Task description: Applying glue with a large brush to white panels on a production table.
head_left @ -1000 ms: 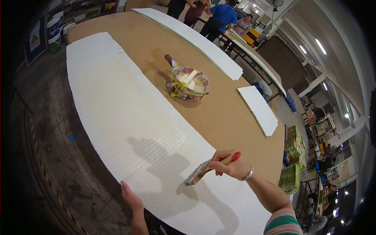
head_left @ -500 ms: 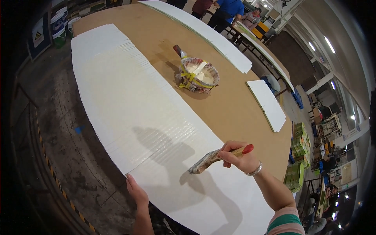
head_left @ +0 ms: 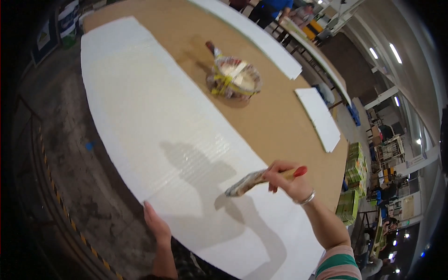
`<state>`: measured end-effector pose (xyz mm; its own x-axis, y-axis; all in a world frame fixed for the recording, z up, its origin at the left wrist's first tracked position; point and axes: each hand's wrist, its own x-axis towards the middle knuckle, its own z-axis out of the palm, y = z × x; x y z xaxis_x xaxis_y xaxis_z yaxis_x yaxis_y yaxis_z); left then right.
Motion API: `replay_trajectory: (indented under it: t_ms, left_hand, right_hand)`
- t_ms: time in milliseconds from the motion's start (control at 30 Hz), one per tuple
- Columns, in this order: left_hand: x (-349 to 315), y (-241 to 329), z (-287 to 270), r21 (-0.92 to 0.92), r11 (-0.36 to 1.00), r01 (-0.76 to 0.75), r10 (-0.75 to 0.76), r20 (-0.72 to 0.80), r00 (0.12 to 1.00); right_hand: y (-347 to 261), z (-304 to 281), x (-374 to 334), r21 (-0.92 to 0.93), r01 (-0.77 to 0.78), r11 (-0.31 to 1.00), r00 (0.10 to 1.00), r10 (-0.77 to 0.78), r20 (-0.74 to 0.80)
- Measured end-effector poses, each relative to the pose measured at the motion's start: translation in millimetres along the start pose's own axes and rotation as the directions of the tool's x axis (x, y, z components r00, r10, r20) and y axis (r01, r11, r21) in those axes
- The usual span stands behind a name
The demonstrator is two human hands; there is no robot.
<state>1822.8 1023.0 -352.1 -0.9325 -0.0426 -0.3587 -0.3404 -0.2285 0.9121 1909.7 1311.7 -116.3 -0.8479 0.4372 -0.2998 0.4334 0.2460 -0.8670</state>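
Observation:
My right hand is closed round the handle of a flat paintbrush with a red handle end. Its caked bristles point left, low over the white sheets; I cannot tell whether they touch. The sheets lie in a long overlapping row, with wet, shiny stripes in the middle part. At the near left edge of the row, my left hand rests with fingers stretched against a sheet's corner, its other fingers partly hidden. A round pot, wrapped in plastic and tied with yellow tape, holds a pale, creamy liquid on the table.
The brown tabletop carries more white sheets at the right and a long white row at the far side. Green stacks stand beyond the right edge. Buckets stand far left. People work at another table behind.
The whole view has shifted slightly, so the table and pot appear higher. My right hand and the brush have moved a little up and right in the picture. The left hand stays at the sheet edge.

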Motion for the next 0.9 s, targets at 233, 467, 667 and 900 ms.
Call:
replay_trajectory:
  t_ms: [233, 467, 667, 900]
  left_hand:
    - [2, 25, 24, -0.045, 0.995, 0.084, -0.084, -0.013, 0.996]
    - [0, 29, 21, 0.136, 0.979, 0.151, -0.141, -0.083, 0.987]
    - [-2, 28, 22, 0.152, 0.959, 0.239, -0.224, -0.111, 0.968]
    - [-4, 28, 15, 0.245, 0.945, 0.217, -0.187, -0.143, 0.972]
  right_hand:
    - [-13, -17, 11, -0.035, 0.017, 0.999, 0.998, -0.019, -0.060]
    - [-6, 15, 65, 0.004, 0.231, 0.973, 0.972, -0.231, -0.047]
    - [4, 18, 87, -0.165, 0.237, 0.957, 0.966, -0.215, 0.142]
    - [-9, 0, 84, -0.163, 0.139, 0.977, 0.979, -0.111, 0.170]
